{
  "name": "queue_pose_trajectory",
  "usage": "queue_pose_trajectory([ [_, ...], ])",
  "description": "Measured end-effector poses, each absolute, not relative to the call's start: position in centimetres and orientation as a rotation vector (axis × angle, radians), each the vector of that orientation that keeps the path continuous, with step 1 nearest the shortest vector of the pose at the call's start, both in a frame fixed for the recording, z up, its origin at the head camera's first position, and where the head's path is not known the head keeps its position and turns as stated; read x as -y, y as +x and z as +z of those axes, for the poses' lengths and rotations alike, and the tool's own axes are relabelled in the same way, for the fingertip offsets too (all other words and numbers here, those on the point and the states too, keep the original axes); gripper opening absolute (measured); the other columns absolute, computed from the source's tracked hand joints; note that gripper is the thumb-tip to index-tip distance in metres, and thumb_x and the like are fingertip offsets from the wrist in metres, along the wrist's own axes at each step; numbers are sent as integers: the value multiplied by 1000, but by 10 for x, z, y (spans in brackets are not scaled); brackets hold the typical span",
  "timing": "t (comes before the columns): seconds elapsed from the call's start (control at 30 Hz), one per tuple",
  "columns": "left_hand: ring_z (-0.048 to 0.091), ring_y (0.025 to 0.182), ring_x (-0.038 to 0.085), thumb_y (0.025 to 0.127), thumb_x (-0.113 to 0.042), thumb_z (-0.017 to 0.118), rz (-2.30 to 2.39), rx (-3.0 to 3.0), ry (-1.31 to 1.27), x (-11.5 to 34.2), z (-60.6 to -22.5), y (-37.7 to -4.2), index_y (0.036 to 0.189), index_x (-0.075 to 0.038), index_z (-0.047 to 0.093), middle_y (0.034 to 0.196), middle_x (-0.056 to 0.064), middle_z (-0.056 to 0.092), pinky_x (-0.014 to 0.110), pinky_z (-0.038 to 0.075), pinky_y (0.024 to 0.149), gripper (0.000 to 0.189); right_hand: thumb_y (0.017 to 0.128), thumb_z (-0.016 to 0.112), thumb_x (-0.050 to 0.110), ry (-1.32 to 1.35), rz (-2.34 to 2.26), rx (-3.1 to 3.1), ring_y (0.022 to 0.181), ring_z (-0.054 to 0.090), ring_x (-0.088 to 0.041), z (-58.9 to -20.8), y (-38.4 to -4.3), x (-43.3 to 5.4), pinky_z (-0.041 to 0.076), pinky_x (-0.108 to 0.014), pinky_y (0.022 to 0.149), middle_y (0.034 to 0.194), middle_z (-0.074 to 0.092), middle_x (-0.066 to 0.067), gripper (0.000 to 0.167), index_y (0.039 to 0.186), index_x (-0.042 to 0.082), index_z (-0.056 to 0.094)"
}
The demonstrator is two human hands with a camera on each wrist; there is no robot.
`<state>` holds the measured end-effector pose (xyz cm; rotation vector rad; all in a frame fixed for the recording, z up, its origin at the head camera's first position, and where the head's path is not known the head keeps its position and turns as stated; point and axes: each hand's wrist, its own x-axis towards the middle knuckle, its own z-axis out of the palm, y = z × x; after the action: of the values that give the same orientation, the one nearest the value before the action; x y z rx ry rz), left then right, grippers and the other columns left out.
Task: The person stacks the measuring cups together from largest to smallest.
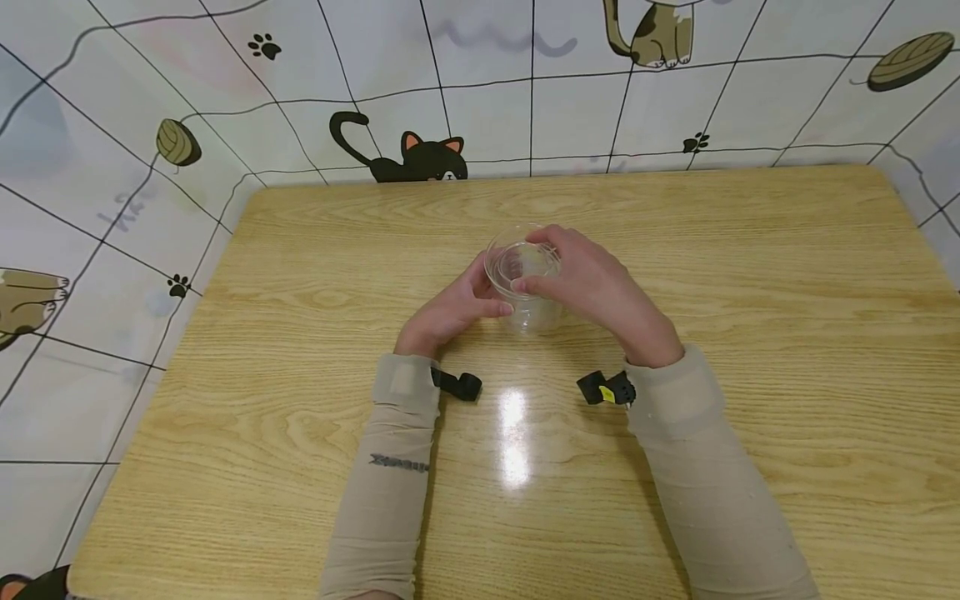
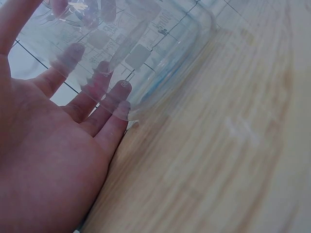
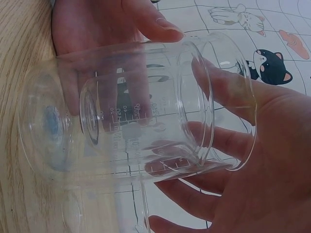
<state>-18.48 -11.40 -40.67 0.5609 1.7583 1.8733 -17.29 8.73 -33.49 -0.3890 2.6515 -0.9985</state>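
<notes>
A clear glass beaker (image 1: 534,320) stands near the middle of the wooden table. Inside it sits a smaller clear beaker (image 3: 131,109) with printed scale marks, best seen in the right wrist view. My left hand (image 1: 457,304) grips the large beaker from the left, thumb at the front and fingers along the far side; in the left wrist view those fingers show through the glass. From the right, my right hand (image 1: 585,271) reaches over the large beaker's rim, its thumb and fingers pinching the small beaker near its top edge.
Another clear glass edge (image 3: 144,208) shows below the beakers in the right wrist view. The wooden table (image 1: 300,333) ends at a white tiled-pattern wall (image 1: 495,108) with cat drawings. Black straps (image 1: 459,386) hang from both sleeves' cuffs.
</notes>
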Motion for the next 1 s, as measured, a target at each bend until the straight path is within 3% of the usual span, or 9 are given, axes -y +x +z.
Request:
queue_pose_trajectory([
  [1.0, 29, 127, 12, 78, -4, 64, 1868, -1767, 579, 114, -406, -185, 139, -20, 22, 141, -2, 29, 32, 22, 104, 75, 77, 64, 45, -404, -997, -2647, 118, 40, -27, -336, -175, -87, 35, -49, 90, 130, 43, -8, 66, 132, 17, 40],
])
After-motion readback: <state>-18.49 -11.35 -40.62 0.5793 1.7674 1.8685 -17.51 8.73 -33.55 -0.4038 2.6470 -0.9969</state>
